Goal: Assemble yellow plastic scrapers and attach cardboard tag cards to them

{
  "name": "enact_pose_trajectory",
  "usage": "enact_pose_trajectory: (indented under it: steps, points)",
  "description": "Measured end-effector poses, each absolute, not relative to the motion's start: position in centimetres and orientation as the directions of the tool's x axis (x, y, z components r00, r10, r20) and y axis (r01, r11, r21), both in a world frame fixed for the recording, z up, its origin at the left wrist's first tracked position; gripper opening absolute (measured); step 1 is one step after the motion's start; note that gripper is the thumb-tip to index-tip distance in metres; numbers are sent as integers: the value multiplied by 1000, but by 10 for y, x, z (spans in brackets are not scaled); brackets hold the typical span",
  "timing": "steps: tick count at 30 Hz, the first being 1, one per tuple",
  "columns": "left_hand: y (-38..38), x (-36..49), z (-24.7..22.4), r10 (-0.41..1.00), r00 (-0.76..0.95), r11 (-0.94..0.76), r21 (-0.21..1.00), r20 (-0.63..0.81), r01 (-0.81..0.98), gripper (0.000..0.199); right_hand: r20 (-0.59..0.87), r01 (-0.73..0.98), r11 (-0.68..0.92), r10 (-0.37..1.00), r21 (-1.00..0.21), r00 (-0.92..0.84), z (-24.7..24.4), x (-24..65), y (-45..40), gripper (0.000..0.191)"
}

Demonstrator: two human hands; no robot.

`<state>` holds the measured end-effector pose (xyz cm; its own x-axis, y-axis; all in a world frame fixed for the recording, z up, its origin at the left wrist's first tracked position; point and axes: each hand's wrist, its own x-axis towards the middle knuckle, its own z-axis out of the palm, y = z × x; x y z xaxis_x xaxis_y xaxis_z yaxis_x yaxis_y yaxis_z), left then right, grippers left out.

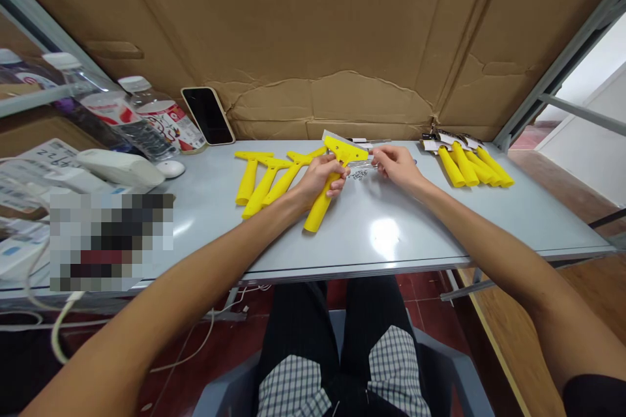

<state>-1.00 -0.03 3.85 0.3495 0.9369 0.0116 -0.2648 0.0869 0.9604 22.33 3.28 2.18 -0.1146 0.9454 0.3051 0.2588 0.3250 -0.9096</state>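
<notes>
Cardboard stands behind the pale, glossy tabletop, filling the view beyond the fingers. From my remote post I log what the head camera gives me.

Left hand: fingers closed round the neck of a yellow scraper, just under its head. Scraper lifted and tilted, head up and away, handle end sloping down toward the near edge. I read that neck grip as a way to steady the head and leave its face open to the other hand. A pale blade shows along the head's far edge.

Right hand: fingers bent and drawn together at the head's right end. I cannot tell whether they touch it or pinch something small.

Between the two sets of fingers, on the tabletop, small metal bits, perhaps screws; within easy reach of both, probably the reason they lie there.

Left of the left fingers: three yellow handles, laid slantwise, heads away, which I judge handy for picking up. Well right of the right fingers: a cluster of carded scrapers, handles toward me, apparently grouped to keep them apart from the loose ones.

Farther left, beyond the handles: phone, propped upright against the cardboard, and bottles.
</notes>
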Motion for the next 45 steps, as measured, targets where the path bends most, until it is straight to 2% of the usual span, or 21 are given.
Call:
enact_pose_trajectory:
  steps: [2,5,8,10,12,13,16,20,24,32,36,41,45]
  points:
    - [-1,-9,39,936,352,82,964,12,-252,28,270,101,285,953,-953,-135,27,223,29,32]
    - [-3,-8,42,939,343,38,984,24,-173,25,303,5,307,941,-952,-154,33,221,24,41]
    - [-5,-12,46,946,283,-191,977,159,92,16,205,-97,192,968,-977,-147,38,220,21,44]
    - [-6,-16,47,893,255,-444,819,371,364,25,72,-159,41,978,-986,-194,41,221,21,50]
    - [-8,-18,45,782,316,-607,544,537,579,47,-20,-195,-75,963,-978,-269,45,223,21,58]
    - [-9,-18,43,738,370,-642,419,564,642,54,-38,-207,-104,954,-973,-299,46,223,20,58]
    - [-15,-14,39,716,518,-653,188,468,733,62,-39,-213,-121,936,-970,-350,46,222,17,49]
    - [-23,-6,35,751,574,-623,61,327,780,61,-67,-121,-119,929,-986,-363,43,221,16,29]
    - [-24,-5,34,750,575,-625,67,328,777,59,-84,-67,-117,926,-991,-368,39,221,18,28]
    - [-17,-12,36,772,507,-616,257,384,744,65,-50,-47,-69,944,-997,-326,38,220,19,28]
    - [-14,-13,33,743,519,-652,283,423,703,55,-43,-15,-49,959,-999,-280,36,218,19,22]
    - [-15,-13,32,743,502,-652,310,443,692,55,-51,-9,-54,974,-998,-220,36,214,17,22]
    - [-16,-15,34,733,515,-661,287,444,693,48,-33,-16,-36,983,-999,-181,35,212,17,22]
